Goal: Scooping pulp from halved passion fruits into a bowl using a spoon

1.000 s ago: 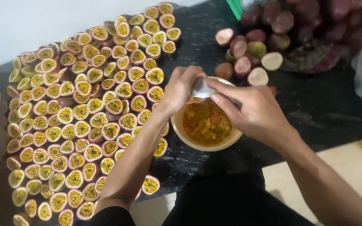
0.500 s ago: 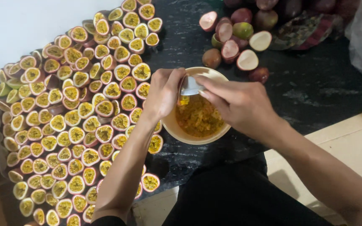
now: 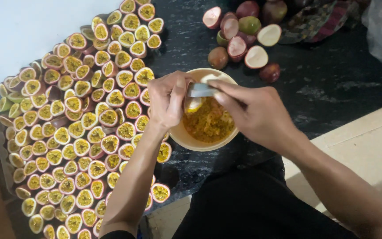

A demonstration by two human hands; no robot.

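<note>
A halved fruit (image 3: 192,102) was held over the bowl (image 3: 186,138) by the left hand (image 3: 168,102), its fingers curled tightly round the shell. A spoon (image 3: 201,90) was pinched between thumb and fingertips of the right hand (image 3: 256,114) and set into the half's open face. The bowl stood on the dark counter (image 3: 332,88), just beside the cut halves (image 3: 80,132), and was about half filled with yellow pulp (image 3: 208,124).

The half was judged light, with a stiff but thin rind, best gripped round its curved back and not squeezed hard. The pulp was judged wet and slippery, apt to drip. The spoon was judged rigid and best taken by the handle, near the scoop.

One bowl and one spoon were counted. The filled halves at the left were too many for an exact count, well over a hundred. Near the top edge about four scooped shells (image 3: 256,56) showing white insides and several whole fruits (image 3: 218,57) were seen.
</note>
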